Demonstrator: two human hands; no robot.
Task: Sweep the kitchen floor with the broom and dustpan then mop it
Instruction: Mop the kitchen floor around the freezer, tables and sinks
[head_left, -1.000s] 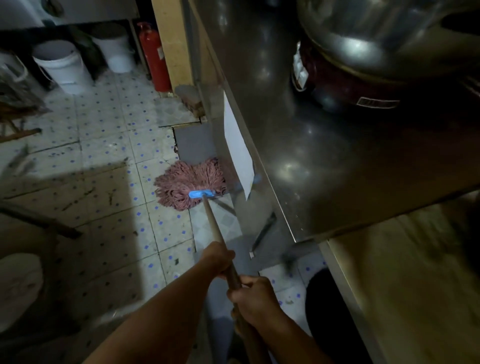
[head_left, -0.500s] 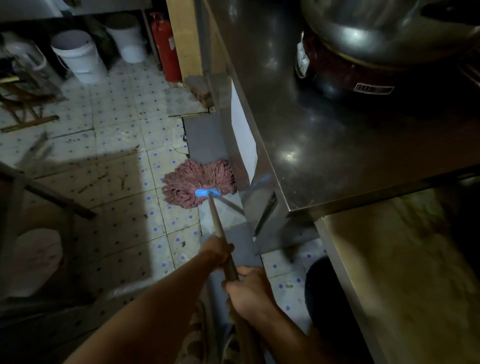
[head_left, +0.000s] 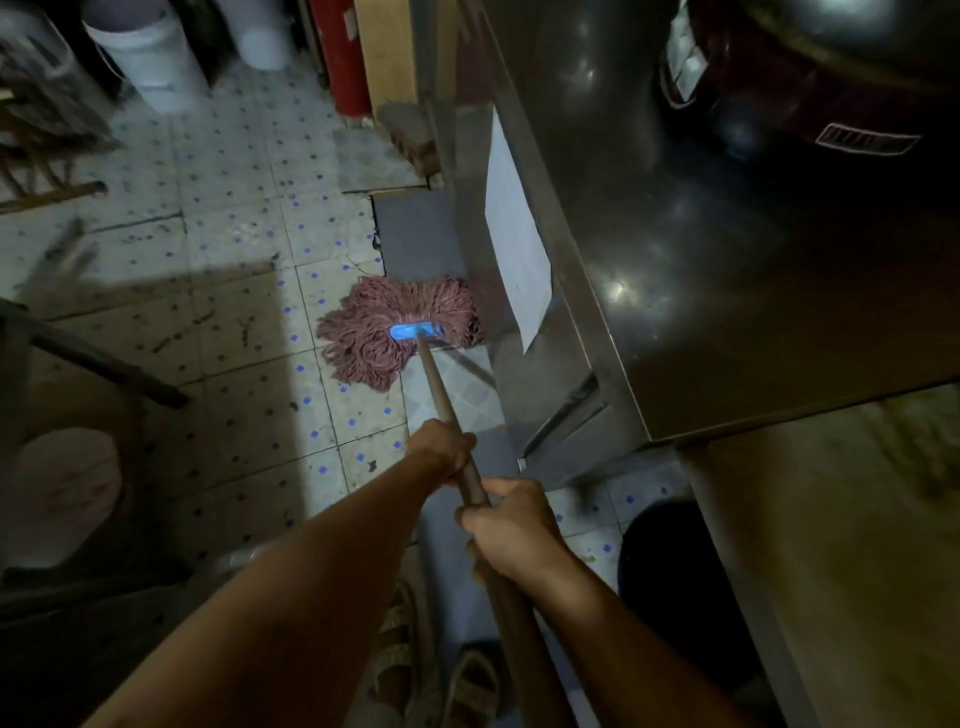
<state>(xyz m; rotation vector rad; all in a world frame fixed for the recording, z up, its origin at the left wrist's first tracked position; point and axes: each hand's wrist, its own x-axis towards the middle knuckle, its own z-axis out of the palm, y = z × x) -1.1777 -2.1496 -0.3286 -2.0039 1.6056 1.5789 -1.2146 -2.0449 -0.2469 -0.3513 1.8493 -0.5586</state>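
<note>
Dim kitchen; pale tiled floor with small blue diamond marks (head_left: 249, 234), scattered with dark specks and streaks, part in shadow. Landmark: tall stainless-steel cabinet (head_left: 675, 260) with a white paper sheet (head_left: 514, 249) on its side. Pink string mop head with a bright blue plastic clamp (head_left: 395, 327) lies flat on the floor, touching the foot of the cabinet, strands fanned away from it. Brown wooden mop handle (head_left: 441, 400) runs from the clamp back toward the person. Left hand (head_left: 441, 452) is lower on the handle, fingers curled fully round it; right hand (head_left: 514, 525) is just behind, nearer the body, also wrapped tight round the handle. Judgement: mopping stage, working the strip along the cabinet base. To do it well: keep the head pressed flat, draw it along the cabinet edge in overlapping passes, then out over the speckled tiles farther from the cabinet. White plastic buckets (head_left: 150, 57) and a red cylinder (head_left: 337, 52) stand beyond the cabinet's far end; steer short of them.
</note>
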